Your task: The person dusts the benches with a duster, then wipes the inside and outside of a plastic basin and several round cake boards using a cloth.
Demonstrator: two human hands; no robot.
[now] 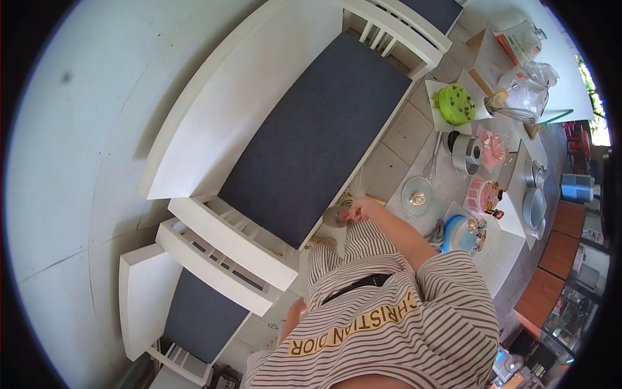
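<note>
My right hand (363,209) is closed around the red handle of a tool with a broad, rounded grey head (335,216); its exact kind is too small to tell. It is held in front of my striped trousers, near the edge of a dark-cushioned bench. My left hand (295,312) hangs low at my side, its fingers mostly hidden by my clothing. To the right of my right hand, a round glass dish (416,205) holds a cream-coloured lump. A whisk (431,167) lies beyond the dish, and a blue cake (457,235) stands nearest to me on the table.
A green cake (455,104), a pink cake (494,148) and a pink-and-white cake (481,197) stand along the table. Metal cake tins (464,155) sit among them. White benches with a dark cushion (317,136) line the left. Plastic bags (528,87) stand at the far end.
</note>
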